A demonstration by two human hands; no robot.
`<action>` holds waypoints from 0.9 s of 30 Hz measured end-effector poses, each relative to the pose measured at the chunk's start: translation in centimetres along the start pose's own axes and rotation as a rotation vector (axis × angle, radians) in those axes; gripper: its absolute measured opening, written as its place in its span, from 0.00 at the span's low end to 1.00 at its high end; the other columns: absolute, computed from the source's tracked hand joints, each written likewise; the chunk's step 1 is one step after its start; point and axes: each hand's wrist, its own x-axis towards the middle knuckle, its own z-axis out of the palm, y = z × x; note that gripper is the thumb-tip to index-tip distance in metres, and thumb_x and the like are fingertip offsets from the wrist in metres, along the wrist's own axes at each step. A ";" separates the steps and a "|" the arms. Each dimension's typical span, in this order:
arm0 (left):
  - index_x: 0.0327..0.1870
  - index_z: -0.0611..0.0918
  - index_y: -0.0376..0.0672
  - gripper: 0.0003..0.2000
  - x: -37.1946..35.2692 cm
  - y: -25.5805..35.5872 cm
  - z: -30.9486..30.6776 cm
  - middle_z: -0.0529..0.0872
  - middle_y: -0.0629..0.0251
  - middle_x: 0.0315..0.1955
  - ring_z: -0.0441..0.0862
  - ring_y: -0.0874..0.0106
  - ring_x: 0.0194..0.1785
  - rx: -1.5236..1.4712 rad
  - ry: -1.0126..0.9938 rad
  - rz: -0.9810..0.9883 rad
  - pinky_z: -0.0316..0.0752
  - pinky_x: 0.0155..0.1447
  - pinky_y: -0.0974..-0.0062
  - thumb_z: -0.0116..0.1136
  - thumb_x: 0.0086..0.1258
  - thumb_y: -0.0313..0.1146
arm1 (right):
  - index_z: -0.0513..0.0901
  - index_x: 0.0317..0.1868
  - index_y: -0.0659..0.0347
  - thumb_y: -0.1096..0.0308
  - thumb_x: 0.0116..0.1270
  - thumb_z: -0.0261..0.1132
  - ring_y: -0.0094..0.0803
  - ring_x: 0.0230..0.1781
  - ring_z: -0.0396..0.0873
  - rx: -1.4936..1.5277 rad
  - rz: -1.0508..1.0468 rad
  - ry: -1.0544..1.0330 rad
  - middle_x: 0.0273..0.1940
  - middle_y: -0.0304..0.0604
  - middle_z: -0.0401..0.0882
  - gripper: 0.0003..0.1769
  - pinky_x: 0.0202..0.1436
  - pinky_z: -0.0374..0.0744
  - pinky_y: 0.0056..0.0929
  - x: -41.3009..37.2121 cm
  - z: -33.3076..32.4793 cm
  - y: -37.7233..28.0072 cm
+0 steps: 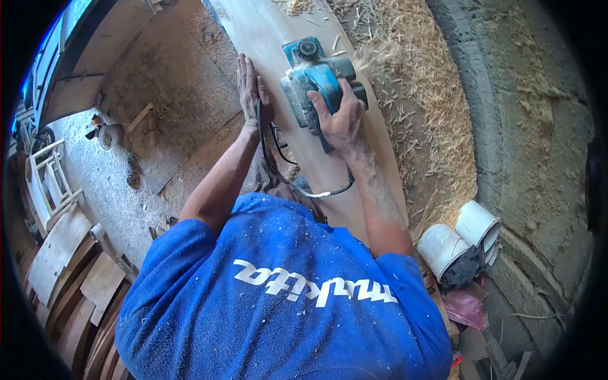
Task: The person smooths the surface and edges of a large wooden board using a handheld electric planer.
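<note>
A single camera sits on the person's head and looks forward and steeply down through a fisheye lens, its corners lost to a dark round border. It is close in: the blue shirt (278, 297) fills the lower frame, and the view runs up past it to the plank (266, 31) at centre, where the electric planer (316, 79) rests. The floor (126, 190) shows on the left, a rough wall (538, 126) on the right.

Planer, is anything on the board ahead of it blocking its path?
Nothing solid. Ahead of the planer the board carries only loose shavings; the left hand lies flat beside it, and the right hand grips it.
</note>
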 end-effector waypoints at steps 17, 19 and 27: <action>0.82 0.55 0.28 0.34 0.3 -0.1 -1.3 0.50 0.38 0.84 0.45 0.44 0.87 -0.065 -0.165 -0.085 0.45 0.87 0.50 0.42 0.74 0.26 | 0.81 0.52 0.76 0.37 0.70 0.69 0.61 0.52 0.87 -0.010 -0.199 0.031 0.45 0.68 0.86 0.40 0.55 0.84 0.50 25.5 11.7 -6.2; 0.82 0.56 0.27 0.35 0.3 -0.2 -1.3 0.51 0.38 0.83 0.46 0.44 0.87 -0.055 -0.164 -0.090 0.45 0.87 0.49 0.43 0.73 0.27 | 0.80 0.52 0.73 0.41 0.71 0.69 0.61 0.49 0.88 -0.055 -0.223 0.029 0.43 0.66 0.87 0.35 0.52 0.85 0.51 28.5 13.1 -6.6; 0.81 0.60 0.30 0.37 0.7 -0.2 -2.2 0.55 0.39 0.83 0.48 0.43 0.86 -0.037 -0.244 -0.095 0.45 0.86 0.43 0.49 0.70 0.33 | 0.80 0.52 0.73 0.44 0.71 0.69 0.62 0.46 0.89 -0.094 -0.222 0.033 0.42 0.67 0.88 0.33 0.49 0.88 0.51 38.6 17.6 -9.3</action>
